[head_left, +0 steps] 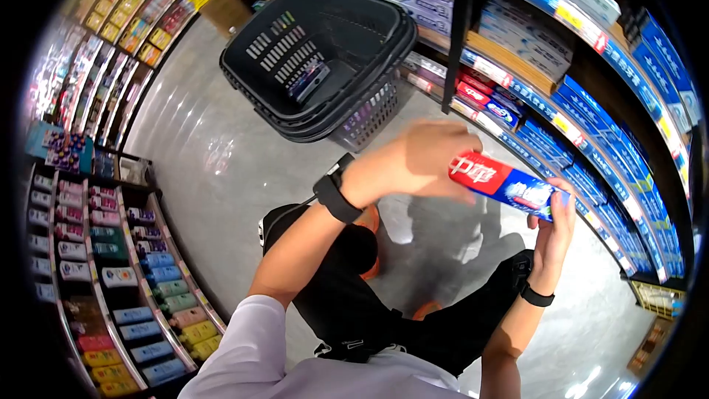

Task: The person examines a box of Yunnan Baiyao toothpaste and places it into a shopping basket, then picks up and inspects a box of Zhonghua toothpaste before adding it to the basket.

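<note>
A long red and blue box (502, 183) with white lettering is held tilted in front of my body. My right hand (555, 225) grips its blue end, with the fingers round the end. At the red end is my left hand (428, 159), slightly blurred, its back to the camera; the fingers reach beside and behind the box, and their exact grip is partly hidden. Beyond my left hand stands a dark grey shopping basket (332, 107), stacked with others, with a small dark box (309, 81) lying inside.
Shelves of blue boxes (576, 129) curve along the right. A lower shelf rack with bottles and pouches (140, 314) stands on the left. Behind the basket is a yellow-topped carton (218, 4). My bent knees in black trousers are below my hands, over the grey floor (192, 148).
</note>
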Tool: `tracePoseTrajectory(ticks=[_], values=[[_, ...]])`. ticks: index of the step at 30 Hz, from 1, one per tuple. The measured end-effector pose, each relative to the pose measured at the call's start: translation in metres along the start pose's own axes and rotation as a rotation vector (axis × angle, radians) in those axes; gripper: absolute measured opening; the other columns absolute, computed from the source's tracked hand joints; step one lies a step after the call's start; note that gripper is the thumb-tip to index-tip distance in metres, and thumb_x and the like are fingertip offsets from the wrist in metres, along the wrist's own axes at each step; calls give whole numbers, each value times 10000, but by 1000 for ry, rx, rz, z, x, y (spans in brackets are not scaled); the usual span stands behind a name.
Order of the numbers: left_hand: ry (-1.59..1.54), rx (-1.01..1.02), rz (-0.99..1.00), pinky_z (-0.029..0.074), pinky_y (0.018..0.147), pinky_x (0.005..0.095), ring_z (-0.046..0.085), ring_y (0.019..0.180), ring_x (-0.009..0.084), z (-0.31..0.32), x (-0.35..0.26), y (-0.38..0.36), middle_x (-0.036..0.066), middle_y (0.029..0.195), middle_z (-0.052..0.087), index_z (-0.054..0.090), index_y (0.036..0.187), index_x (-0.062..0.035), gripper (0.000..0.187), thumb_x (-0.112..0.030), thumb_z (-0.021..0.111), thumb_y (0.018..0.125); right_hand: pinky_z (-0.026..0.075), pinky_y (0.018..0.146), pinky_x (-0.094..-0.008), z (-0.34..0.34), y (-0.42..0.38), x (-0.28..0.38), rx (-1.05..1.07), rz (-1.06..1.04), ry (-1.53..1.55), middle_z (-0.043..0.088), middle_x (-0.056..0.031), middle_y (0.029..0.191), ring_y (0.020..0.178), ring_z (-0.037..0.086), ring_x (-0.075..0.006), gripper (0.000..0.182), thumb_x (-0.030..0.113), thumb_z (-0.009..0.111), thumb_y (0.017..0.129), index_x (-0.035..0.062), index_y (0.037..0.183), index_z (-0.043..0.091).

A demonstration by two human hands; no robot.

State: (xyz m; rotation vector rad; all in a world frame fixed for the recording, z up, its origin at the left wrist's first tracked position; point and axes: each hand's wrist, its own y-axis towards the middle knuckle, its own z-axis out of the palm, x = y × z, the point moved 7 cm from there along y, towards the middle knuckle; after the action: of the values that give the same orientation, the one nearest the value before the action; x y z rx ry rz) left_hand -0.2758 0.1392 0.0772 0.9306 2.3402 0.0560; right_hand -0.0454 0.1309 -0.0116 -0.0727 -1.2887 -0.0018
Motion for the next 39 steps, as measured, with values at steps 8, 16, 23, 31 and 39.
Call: tracePoseTrajectory(ticks=[8,16,23,31,39], values=[[99,201,-240,458,692,425,596,784,365,49,16,-33,162,856,581,485,1046,-40,491,-222,734,664,384,525,-207,73,5,-52,313,253,-121,527,-12,801,697,504,-76,178,169,518,901,55,1036,537],[212,93,-305,474,673,430,599,755,367,25,52,-48,177,820,571,462,1009,-9,405,-99,653,662,457,538,-219,108,38,-98,656,551,121,594,-63,908,711,595,-136,367,332,465,949,67,1202,492],[172,299,-547,468,714,404,597,833,362,-58,65,-62,190,920,599,469,1096,-39,519,-238,732,695,508,773,-421,15,88,-310,528,654,-752,543,-191,1163,1065,553,-274,594,488,491,891,59,1296,416],[88,326,-796,449,773,289,543,836,131,-176,108,-82,81,917,594,512,1085,-24,526,-136,778,646,418,926,-499,-30,27,-383,574,708,-1880,131,-334,1445,1314,231,-482,805,302,539,859,34,1454,69],[378,237,-942,436,795,301,575,866,224,-199,289,-56,150,960,606,527,1068,34,541,-253,702,643,480,840,-430,-36,21,-421,538,568,-2264,190,-333,1429,1273,335,-464,677,212,453,919,90,1466,74]])
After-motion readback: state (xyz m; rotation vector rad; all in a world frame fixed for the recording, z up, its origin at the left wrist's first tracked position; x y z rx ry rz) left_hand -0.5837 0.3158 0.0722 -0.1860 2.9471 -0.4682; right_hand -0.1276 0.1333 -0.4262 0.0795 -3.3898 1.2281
